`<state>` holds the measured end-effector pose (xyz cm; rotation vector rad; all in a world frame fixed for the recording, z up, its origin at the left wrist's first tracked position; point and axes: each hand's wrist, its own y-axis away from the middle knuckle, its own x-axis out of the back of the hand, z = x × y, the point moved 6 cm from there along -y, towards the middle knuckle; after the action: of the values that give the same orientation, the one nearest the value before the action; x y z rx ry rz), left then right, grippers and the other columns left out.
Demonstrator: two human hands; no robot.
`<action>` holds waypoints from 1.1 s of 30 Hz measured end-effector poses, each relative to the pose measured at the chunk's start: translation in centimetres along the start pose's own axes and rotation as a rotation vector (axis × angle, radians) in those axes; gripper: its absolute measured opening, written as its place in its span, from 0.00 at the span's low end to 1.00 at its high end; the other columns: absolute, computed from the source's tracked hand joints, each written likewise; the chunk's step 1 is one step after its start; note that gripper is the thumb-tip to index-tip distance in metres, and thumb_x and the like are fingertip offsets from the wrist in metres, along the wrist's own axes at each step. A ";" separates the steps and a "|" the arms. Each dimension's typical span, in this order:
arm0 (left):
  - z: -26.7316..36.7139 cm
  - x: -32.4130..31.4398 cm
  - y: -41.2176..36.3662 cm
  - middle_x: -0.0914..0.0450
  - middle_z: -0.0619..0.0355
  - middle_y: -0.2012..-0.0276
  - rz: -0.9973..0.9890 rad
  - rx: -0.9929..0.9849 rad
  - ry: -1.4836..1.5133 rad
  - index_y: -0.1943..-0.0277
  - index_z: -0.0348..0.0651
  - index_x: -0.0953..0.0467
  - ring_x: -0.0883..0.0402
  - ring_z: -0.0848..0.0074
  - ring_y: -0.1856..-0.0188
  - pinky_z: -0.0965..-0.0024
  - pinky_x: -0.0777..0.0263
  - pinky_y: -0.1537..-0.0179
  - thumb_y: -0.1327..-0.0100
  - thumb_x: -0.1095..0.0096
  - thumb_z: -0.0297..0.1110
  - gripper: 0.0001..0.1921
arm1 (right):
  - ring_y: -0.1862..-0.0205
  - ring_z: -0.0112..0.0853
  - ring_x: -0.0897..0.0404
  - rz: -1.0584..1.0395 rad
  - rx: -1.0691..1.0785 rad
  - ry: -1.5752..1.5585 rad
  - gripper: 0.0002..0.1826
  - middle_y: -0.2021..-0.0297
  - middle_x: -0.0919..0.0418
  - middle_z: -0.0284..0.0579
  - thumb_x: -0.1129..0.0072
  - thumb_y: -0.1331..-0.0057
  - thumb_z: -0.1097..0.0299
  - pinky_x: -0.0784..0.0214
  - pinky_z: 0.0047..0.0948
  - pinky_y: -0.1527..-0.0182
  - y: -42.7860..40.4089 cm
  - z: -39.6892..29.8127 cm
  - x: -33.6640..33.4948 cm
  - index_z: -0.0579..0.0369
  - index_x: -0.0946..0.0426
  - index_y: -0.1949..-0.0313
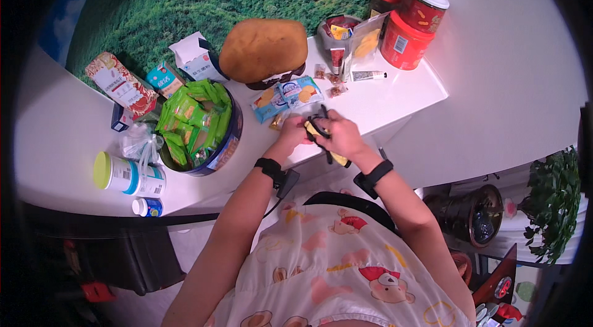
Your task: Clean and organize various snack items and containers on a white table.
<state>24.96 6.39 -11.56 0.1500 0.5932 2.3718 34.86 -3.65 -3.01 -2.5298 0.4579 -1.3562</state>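
Both hands meet at the front edge of the white table (303, 153). My right hand (345, 134) grips a slim black-and-yellow object (340, 159), whose exact kind I cannot make out. The fingertips of my left hand (293, 134) pinch its left side. Parts of it are covered by the fingers, and its lower yellow end sticks out below my right hand. Just beyond my left hand lie two blue biscuit packets (302, 92) and a small gold wrapped piece (278, 120). A wristband with a black device sits on each wrist.
On the left, a round tin (237, 118) holds green packets beside a lidded canister (129, 173). A large orange-brown stone-like piece (264, 51) stands behind. At right are stacked red tubs (407, 44), a tube (368, 75) and small wrapped pieces (337, 90).
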 end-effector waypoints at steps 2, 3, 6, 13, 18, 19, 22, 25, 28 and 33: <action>-0.2 0.4 -0.2 0.21 0.46 0.67 -0.021 0.023 0.009 0.62 0.33 0.30 0.17 0.64 0.70 0.64 0.19 0.68 0.40 0.48 0.21 0.04 | 0.64 0.43 0.22 -0.038 -0.052 0.049 0.19 0.65 0.27 0.48 0.36 0.52 0.60 0.28 0.37 0.61 -0.1 1.1 -1.3 0.47 0.21 0.59; -0.2 0.4 -0.1 0.21 0.46 0.67 -0.019 0.026 0.011 0.62 0.33 0.30 0.17 0.64 0.70 0.64 0.19 0.68 0.40 0.48 0.21 0.04 | 0.64 0.43 0.22 -0.030 -0.090 0.101 0.19 0.64 0.26 0.48 0.36 0.52 0.60 0.27 0.38 0.62 0.0 1.6 -1.1 0.47 0.21 0.59; 0.4 -0.4 0.5 0.20 0.44 0.67 -0.042 0.006 0.000 0.62 0.32 0.31 0.17 0.63 0.69 0.65 0.19 0.69 0.39 0.50 0.20 0.04 | 0.65 0.43 0.21 0.001 -0.172 0.214 0.17 0.61 0.26 0.49 0.36 0.53 0.61 0.27 0.40 0.63 0.1 4.1 0.6 0.47 0.21 0.61; 0.5 -0.3 0.6 0.20 0.45 0.66 -0.041 0.000 0.000 0.61 0.36 0.30 0.17 0.66 0.68 0.67 0.20 0.67 0.39 0.47 0.24 0.04 | 0.66 0.45 0.21 0.106 -0.427 0.302 0.18 0.61 0.26 0.50 0.36 0.51 0.61 0.27 0.40 0.63 1.0 7.9 4.3 0.48 0.22 0.58; -0.3 0.4 0.2 0.20 0.48 0.67 -0.016 0.055 -0.010 0.62 0.37 0.29 0.17 0.67 0.70 0.67 0.20 0.68 0.40 0.46 0.24 0.04 | 0.67 0.45 0.22 0.006 -0.067 0.035 0.20 0.66 0.26 0.49 0.36 0.52 0.62 0.28 0.39 0.62 0.1 1.0 1.7 0.49 0.22 0.57; -0.3 0.1 0.0 0.20 0.48 0.67 -0.025 0.053 -0.016 0.62 0.37 0.29 0.17 0.67 0.70 0.67 0.20 0.68 0.40 0.46 0.24 0.04 | 0.67 0.45 0.22 -0.055 -0.011 0.069 0.21 0.65 0.27 0.48 0.36 0.52 0.61 0.28 0.38 0.62 0.1 0.8 0.4 0.47 0.22 0.57; -0.3 0.1 0.3 0.20 0.49 0.67 -0.034 0.006 -0.018 0.62 0.37 0.29 0.17 0.68 0.69 0.68 0.20 0.68 0.39 0.48 0.22 0.03 | 0.66 0.43 0.22 -0.021 -0.089 0.090 0.19 0.64 0.27 0.48 0.36 0.52 0.60 0.27 0.39 0.63 0.3 2.0 -0.8 0.46 0.21 0.58; -0.2 0.0 0.5 0.21 0.49 0.67 -0.088 -0.053 0.011 0.62 0.37 0.30 0.18 0.68 0.69 0.67 0.20 0.67 0.38 0.47 0.23 0.03 | 0.66 0.44 0.21 0.035 -0.192 0.178 0.18 0.63 0.26 0.49 0.37 0.51 0.59 0.27 0.41 0.64 0.1 4.3 0.4 0.45 0.22 0.59; 0.1 0.0 0.7 0.21 0.46 0.66 -0.093 -0.066 0.047 0.62 0.35 0.31 0.18 0.65 0.69 0.66 0.20 0.68 0.37 0.49 0.23 0.02 | 0.67 0.45 0.21 0.129 -0.342 0.239 0.20 0.62 0.26 0.49 0.38 0.50 0.58 0.27 0.41 0.63 0.7 7.0 2.3 0.45 0.23 0.56; -0.1 0.6 0.6 0.21 0.46 0.64 -0.099 -0.106 0.089 0.62 0.38 0.32 0.18 0.65 0.67 0.66 0.21 0.66 0.37 0.48 0.25 0.03 | 0.64 0.47 0.22 0.160 -0.486 0.160 0.22 0.62 0.26 0.52 0.37 0.49 0.57 0.28 0.42 0.61 1.2 8.6 3.1 0.48 0.23 0.54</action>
<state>24.06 6.33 -11.38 -0.0322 0.5033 2.3162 43.52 -5.47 -5.75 -2.6746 1.1176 -1.5407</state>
